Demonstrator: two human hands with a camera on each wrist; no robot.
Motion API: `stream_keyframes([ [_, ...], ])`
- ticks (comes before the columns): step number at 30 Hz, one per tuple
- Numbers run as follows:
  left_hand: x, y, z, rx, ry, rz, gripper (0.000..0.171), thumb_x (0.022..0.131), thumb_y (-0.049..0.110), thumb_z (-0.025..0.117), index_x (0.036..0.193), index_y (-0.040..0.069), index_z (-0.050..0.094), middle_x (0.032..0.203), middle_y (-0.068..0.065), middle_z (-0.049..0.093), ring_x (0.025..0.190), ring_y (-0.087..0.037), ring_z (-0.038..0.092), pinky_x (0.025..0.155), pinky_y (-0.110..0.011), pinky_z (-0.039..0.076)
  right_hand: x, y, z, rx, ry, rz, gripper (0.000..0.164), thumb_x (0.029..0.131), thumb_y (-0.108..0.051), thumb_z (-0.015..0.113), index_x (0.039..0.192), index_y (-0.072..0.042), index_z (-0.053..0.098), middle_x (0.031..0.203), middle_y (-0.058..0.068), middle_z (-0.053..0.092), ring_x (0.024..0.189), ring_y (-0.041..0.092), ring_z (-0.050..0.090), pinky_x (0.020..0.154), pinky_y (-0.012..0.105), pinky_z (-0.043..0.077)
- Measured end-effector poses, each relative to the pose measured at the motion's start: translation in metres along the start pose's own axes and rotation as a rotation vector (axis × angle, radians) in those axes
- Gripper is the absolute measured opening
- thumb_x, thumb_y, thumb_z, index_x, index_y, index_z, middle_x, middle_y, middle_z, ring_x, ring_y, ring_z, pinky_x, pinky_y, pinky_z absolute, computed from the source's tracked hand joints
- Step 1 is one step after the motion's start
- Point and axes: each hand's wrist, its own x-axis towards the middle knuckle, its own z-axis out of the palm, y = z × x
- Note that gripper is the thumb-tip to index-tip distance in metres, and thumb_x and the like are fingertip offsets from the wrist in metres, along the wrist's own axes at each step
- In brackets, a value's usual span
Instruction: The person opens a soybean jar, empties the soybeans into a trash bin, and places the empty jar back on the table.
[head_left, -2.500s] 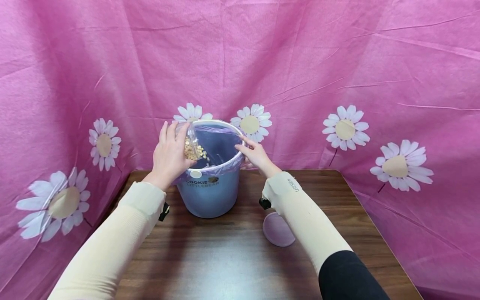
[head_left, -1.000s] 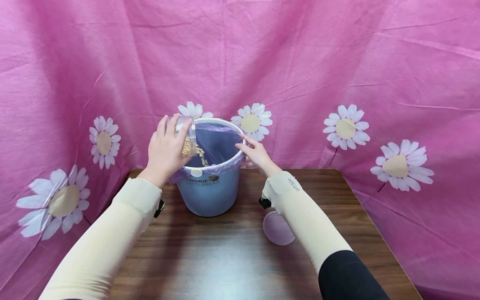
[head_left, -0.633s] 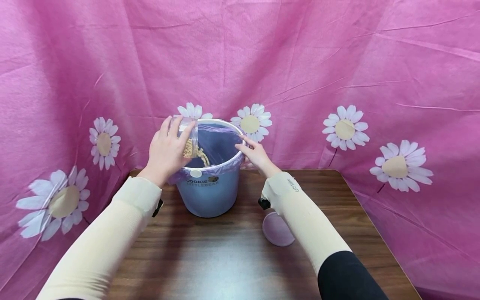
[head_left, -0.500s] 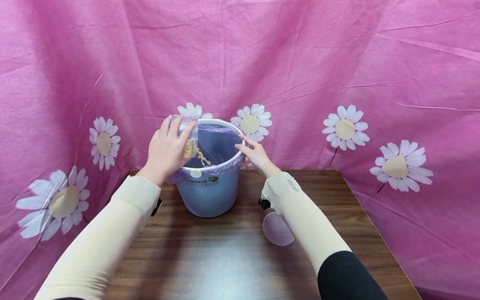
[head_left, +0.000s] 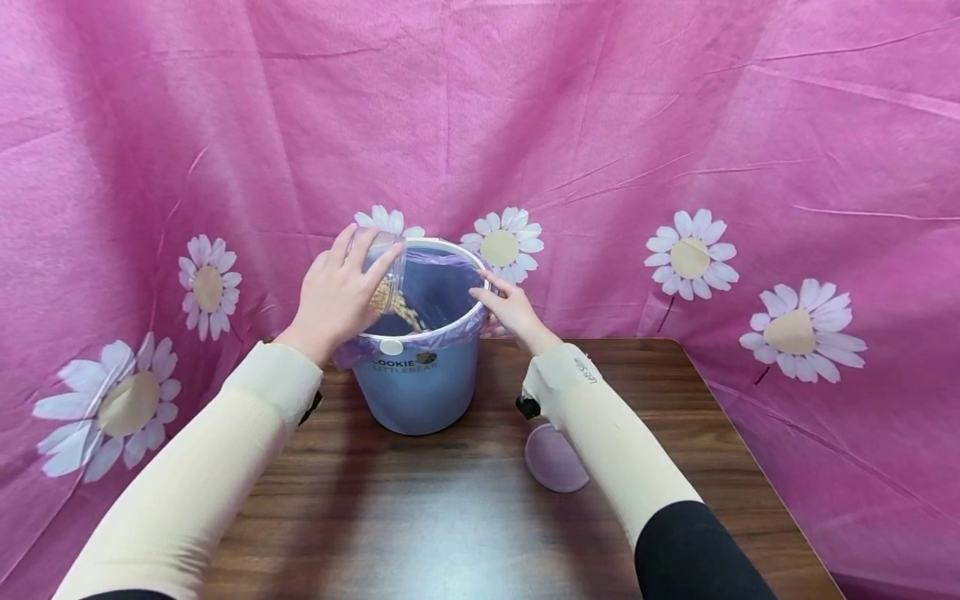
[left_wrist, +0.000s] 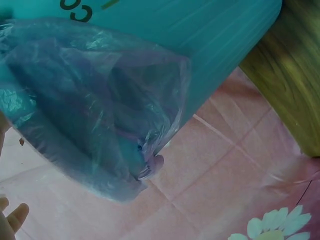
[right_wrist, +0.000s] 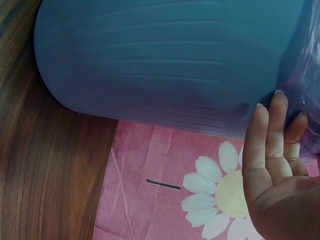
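Head view first: the left hand (head_left: 336, 292) is clamped round a clear container (head_left: 398, 271), which lies tipped on its side above the left part of the blue bin (head_left: 420, 396), its mouth facing right. Pale yellow pieces (head_left: 407, 316) spill from its lower edge into the bin, with more showing inside the container.

Compared with the frames just past, the left hand and container have shifted a little to the right, further in over the bin, while the right hand (head_left: 516, 312) has kept its place. I judge that this sets the spill more safely inside the rim (head_left: 452, 245), and that the pouring is underway but unfinished.

The right hand grips the bin's right edge: thumb and forefinger lie at the rim over the purple liner (head_left: 459, 332), and the right wrist view shows the other fingers (right_wrist: 255, 145) lying fairly straight against the outside. The left wrist view shows liner sagging loosely outside the bin; the container is not in that view.

The bin stands upright on the far part of the wooden tabletop (head_left: 420, 525), left of centre. Nearer and to the right lies a pink disc (head_left: 553, 461), partly hidden by the right forearm.
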Motion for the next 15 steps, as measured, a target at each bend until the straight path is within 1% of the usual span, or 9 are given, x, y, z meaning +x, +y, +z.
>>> stream_keyframes([
  [5, 0.0028, 0.0006, -0.0025, 0.019, -0.047, 0.026, 0.095, 0.062, 0.019, 0.090, 0.146, 0.022, 0.045, 0.148, -0.017, 0.040, 0.139, -0.042, 0.035, 0.091, -0.055, 0.048, 0.0000, 0.0005, -0.0004, -0.005, -0.001, 0.000, 0.055, 0.094, -0.032, 0.068, 0.146, -0.030, 0.050, 0.080, 0.005, 0.053, 0.056, 0.017, 0.062, 0.062, 0.042, 0.061],
  [8, 0.0043, 0.0010, -0.0038, 0.035, -0.070, 0.061, 0.094, 0.064, 0.019, 0.088, 0.147, 0.022, 0.044, 0.149, -0.017, 0.039, 0.139, -0.042, 0.034, 0.092, -0.054, 0.048, -0.0002, 0.0003, -0.0003, -0.009, 0.000, 0.003, 0.055, 0.094, -0.032, 0.068, 0.146, -0.031, 0.050, 0.081, 0.005, 0.053, 0.056, 0.017, 0.062, 0.065, 0.045, 0.061],
  [10, 0.0053, 0.0010, -0.0038, 0.044, -0.067, 0.081, 0.090, 0.067, 0.019, 0.086, 0.147, 0.022, 0.045, 0.149, -0.017, 0.039, 0.138, -0.041, 0.035, 0.091, -0.054, 0.048, -0.0004, -0.0001, -0.0001, -0.012, 0.002, 0.002, 0.055, 0.093, -0.032, 0.068, 0.146, -0.031, 0.050, 0.084, 0.006, 0.054, 0.057, 0.017, 0.062, 0.067, 0.046, 0.061],
  [15, 0.0077, 0.0003, -0.0025, 0.054, -0.028, 0.125, 0.081, 0.071, 0.016, 0.081, 0.145, 0.022, 0.048, 0.148, -0.016, 0.041, 0.137, -0.041, 0.038, 0.091, -0.053, 0.049, -0.0008, -0.0005, 0.0002, -0.021, 0.006, -0.003, 0.055, 0.094, -0.032, 0.068, 0.145, -0.030, 0.050, 0.087, 0.007, 0.054, 0.056, 0.018, 0.061, 0.070, 0.049, 0.060],
])
